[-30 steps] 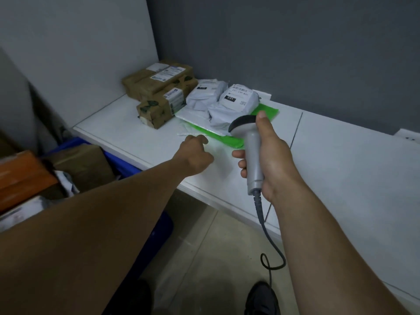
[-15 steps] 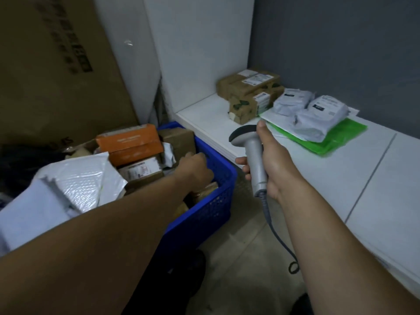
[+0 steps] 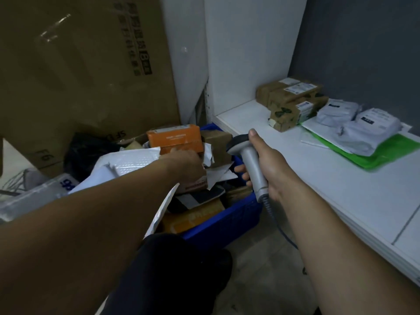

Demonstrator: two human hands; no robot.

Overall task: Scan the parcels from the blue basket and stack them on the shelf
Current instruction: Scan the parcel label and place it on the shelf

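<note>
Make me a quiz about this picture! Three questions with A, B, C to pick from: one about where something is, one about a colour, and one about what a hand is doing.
1. Where is the orange box?
A. on the floor
B. in the blue basket
C. on a chair

2. What colour is the flat bag under the grey parcels on the shelf?
A. red
B. yellow
C. green

3. What is the right hand doing?
A. gripping the scanner
B. pressing flat on the wall
C. hanging open, holding nothing

Answers:
1. B: the orange box sits on the pile of parcels inside the basket's blue walls.
2. C: bright green sticks out from beneath the grey parcels.
3. A: the fingers curl round the scanner's grey handle, with the thumb on top.
</note>
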